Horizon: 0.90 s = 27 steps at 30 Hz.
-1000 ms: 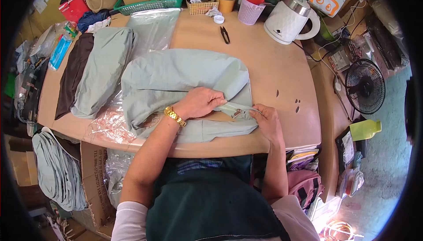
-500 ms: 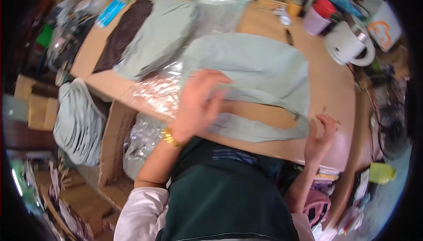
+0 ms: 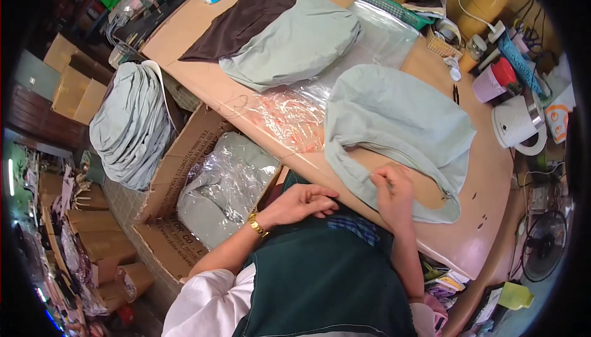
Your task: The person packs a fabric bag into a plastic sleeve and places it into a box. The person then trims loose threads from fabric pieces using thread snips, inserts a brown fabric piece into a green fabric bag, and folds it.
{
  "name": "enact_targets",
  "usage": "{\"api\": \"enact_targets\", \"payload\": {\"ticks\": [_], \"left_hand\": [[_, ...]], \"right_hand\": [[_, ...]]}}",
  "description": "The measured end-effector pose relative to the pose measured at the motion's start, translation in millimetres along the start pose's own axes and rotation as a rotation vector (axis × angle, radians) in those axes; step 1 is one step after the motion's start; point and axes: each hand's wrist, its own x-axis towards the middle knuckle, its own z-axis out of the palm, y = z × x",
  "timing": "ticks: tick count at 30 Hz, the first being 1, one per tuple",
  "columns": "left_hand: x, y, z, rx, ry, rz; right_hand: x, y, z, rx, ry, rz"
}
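A pale grey fabric cover [image 3: 394,100] lies on the table, its long zipped opening gaping toward me and baring the tabletop. My right hand [image 3: 395,198] is over the near edge of this opening, fingers curled in a pinch; whatever they may hold is too small to make out. My left hand [image 3: 301,204], with a gold watch [image 3: 257,225] at its wrist, hovers by the table's front edge above my dark green apron [image 3: 326,275]. Its fingers are loosely bent and slightly apart, with nothing visible in them.
Another grey cover [image 3: 295,44] lies on brown fabric [image 3: 246,20] at the back left, beside clear plastic [image 3: 385,32]. Left of the table stand a cardboard box [image 3: 178,177] with plastic-wrapped grey goods and a grey fabric stack [image 3: 132,131]. A white kettle [image 3: 517,121] stands right.
My left hand has come off the cover, down to the table edge. My right hand has moved left from the cover's right corner to its near edge. The view has shifted.
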Motion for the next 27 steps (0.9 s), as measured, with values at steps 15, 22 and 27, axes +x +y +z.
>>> {"api": "enact_targets", "payload": {"ticks": [15, 22, 27], "left_hand": [[36.0, 1.8, 11.6, -0.251, 0.247, 0.297], [9.4, -13.4, -24.9, -0.215, 0.476, 0.434], [-9.7, -8.4, -53.0, -0.731, 0.439, 0.648]], "right_hand": [[-38.7, -1.4, -16.7, 0.298, 0.159, 0.362], [-45.2, 21.5, -15.4, 0.433, 0.178, 0.446], [-48.6, 26.3, -17.6, 0.410, 0.165, 0.474]]}}
